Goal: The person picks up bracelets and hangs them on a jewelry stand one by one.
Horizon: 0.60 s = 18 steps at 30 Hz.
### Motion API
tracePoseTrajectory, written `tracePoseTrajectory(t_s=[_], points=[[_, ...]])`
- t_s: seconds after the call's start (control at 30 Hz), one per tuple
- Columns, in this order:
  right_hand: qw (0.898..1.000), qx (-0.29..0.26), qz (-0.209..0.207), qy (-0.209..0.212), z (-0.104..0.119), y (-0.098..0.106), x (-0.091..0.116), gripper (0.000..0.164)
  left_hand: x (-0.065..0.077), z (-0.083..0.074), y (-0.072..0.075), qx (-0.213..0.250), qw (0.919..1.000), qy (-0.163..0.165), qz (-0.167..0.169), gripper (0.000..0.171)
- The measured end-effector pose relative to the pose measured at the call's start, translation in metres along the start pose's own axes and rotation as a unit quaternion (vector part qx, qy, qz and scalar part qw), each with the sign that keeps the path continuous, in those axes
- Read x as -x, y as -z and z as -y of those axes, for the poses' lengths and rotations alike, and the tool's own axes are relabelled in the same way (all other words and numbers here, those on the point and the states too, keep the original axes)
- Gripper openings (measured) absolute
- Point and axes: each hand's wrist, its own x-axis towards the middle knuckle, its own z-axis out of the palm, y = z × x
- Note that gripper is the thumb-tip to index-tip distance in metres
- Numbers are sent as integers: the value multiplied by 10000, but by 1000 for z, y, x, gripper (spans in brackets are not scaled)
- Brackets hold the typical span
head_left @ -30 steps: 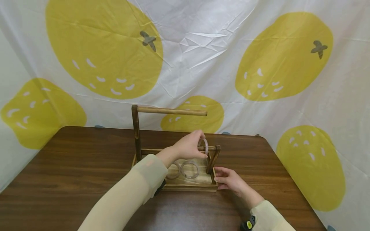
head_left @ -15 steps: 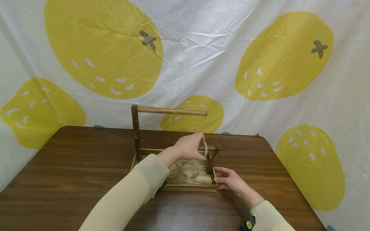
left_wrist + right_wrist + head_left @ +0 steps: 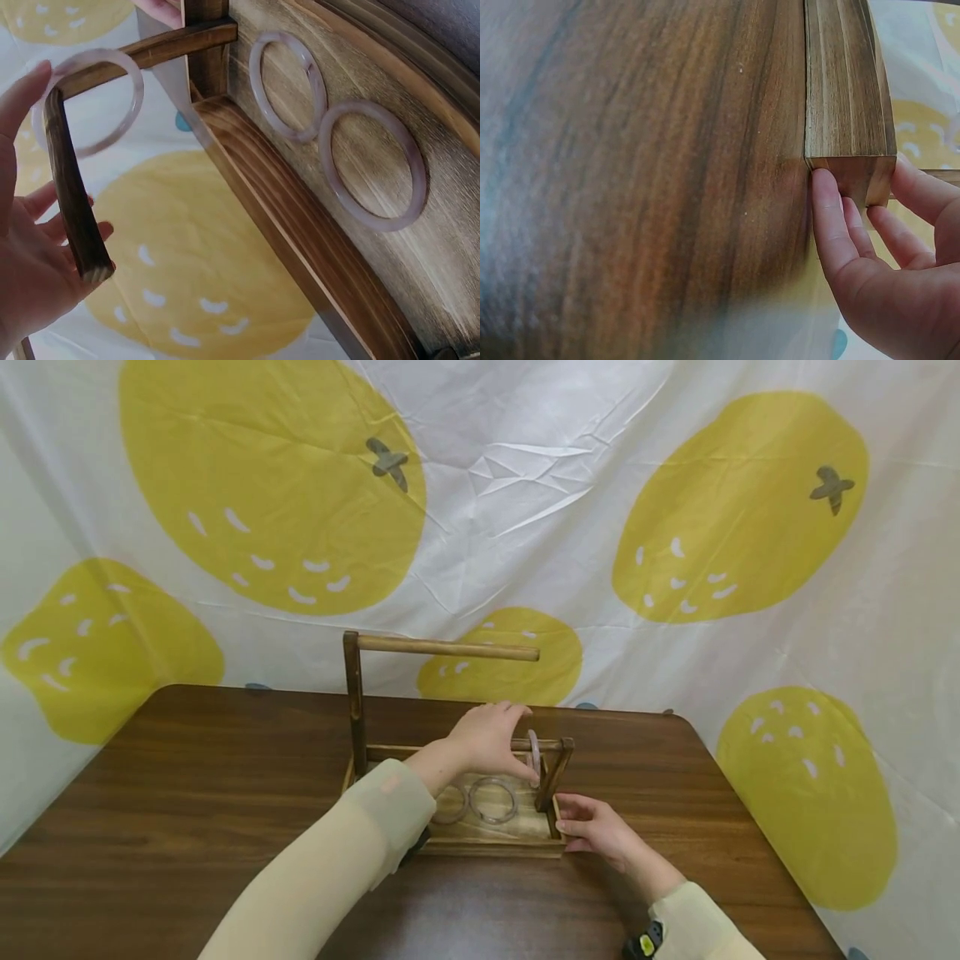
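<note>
A wooden jewelry stand [image 3: 495,850] with a tray base and two bars stands on the table. On its lower bar [image 3: 169,46] hangs a pale translucent bangle [image 3: 137,97], near the bar's free end. My left hand [image 3: 483,739] is beside this bangle, fingers spread apart, thumb tip right at the ring's edge. Two more bangles, a nearer one [image 3: 386,224] and another [image 3: 259,75], lie flat in the tray, side by side. My right hand [image 3: 596,827] holds the tray's right end, thumb and fingers about its corner [image 3: 851,169].
The upper bar [image 3: 450,648] juts right from a tall post [image 3: 354,710] above the left hand. Dark wood table [image 3: 187,793] surrounds the stand. Behind it hangs a white cloth [image 3: 525,543] printed with yellow fruit.
The left hand's fingers have spread and let go of the bangle, which now hangs from the lower bar. The right hand stays on the tray's end.
</note>
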Motion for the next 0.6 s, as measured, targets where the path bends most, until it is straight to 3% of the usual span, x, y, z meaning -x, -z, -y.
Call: tracePoseTrajectory(t_s=[0.23, 0.6], points=[[10000, -38, 12, 86, 1, -2, 1, 62, 9, 19, 4, 390, 9984, 240, -336, 97], [9999, -63, 66, 115, 1, -3, 2, 61, 27, 48, 1, 825, 9935, 610, -483, 95]])
